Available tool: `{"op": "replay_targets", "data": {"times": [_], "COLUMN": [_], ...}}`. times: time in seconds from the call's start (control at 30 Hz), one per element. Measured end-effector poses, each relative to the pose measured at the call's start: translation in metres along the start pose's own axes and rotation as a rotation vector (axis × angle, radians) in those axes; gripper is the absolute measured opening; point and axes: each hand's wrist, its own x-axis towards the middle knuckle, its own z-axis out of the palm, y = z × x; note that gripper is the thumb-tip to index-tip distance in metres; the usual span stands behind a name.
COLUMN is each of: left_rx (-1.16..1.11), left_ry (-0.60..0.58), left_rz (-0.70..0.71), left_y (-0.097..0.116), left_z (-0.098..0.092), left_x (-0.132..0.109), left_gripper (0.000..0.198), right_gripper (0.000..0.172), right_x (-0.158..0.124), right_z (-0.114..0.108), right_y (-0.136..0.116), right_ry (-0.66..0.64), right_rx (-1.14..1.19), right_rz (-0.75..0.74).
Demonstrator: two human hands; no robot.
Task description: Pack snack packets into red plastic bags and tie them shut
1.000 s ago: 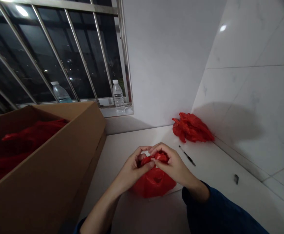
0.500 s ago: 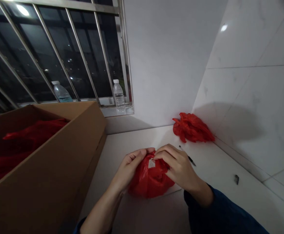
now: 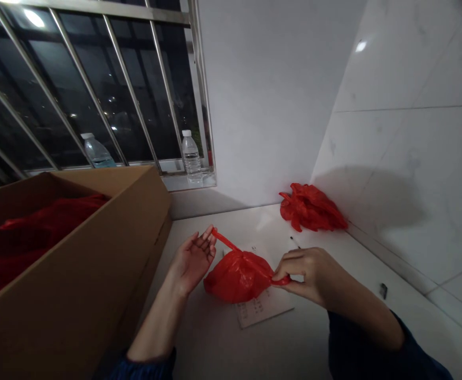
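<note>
Left fingers loosely curled; right fingers pinched

The left hand, palm up, has the end of a narrow, stretched strap of a bulging, glossy red plastic bag at its fingertips; the right hand pinches the bag's opposite end. Under the bag, a flat white sheet with dark marks lies on the white tabletop. Farther back is a crumpled red plastic heap. A large brown cardboard box stands left, below a metal-barred window.
</note>
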Motion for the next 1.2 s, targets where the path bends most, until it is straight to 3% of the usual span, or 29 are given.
{"op": "replay_targets", "data": {"times": [0.2, 0.3, 0.37, 0.47, 0.53, 0.63, 0.7, 0.9, 1.2], "left_rx": [0.088, 0.438, 0.844, 1.351, 1.594, 1.806, 1.901, 2.101, 2.111], "left_ry": [0.014, -0.037, -0.095, -0.209, -0.303, -0.389, -0.377, -0.316, -0.303], "left_rz": [0.134, 0.364, 0.517, 0.609, 0.635, 0.726, 0.796, 0.931, 0.932], "left_y": [-0.011, -0.026, -0.038, -0.057, -0.068, -0.083, -0.094, -0.118, -0.128], "left_z": [-0.01, -0.027, -0.045, -0.067, -0.069, -0.061, -0.058, -0.083, -0.098], "left_x": [0.016, 0.003, -0.015, -0.043, -0.052, -0.041, -0.023, 0.012, 0.017], "left_gripper": [0.027, 0.047, 0.064, 0.069, 0.069, 0.065, 0.063, 0.064, 0.062], "right_gripper": [0.016, 0.025, 0.05, 0.111, 0.126, 0.118, 0.109, 0.101, 0.104], "right_x": [0.007, 0.003, -0.008, -0.027, -0.03, -0.015, -0.001, 0.006, -0.005], "right_z": [-0.005, 0.005, 0.021, 0.057, 0.083, 0.116, 0.131, 0.167, 0.185], "right_y": [0.015, 0.028, 0.038, 0.048, 0.049, 0.047, 0.049, 0.07, 0.082], "right_ry": [-0.131, -0.035, 0.023, -0.125, -0.195, -0.128, -0.073, -0.001, 0.018], "right_rx": [0.237, 0.388, 0.385, 0.257, 0.131, -0.049, -0.122, -0.176, -0.135], "right_rz": [0.149, 0.231, 0.273, 0.252, 0.202, 0.097, 0.068, 0.01, 0.006]}}
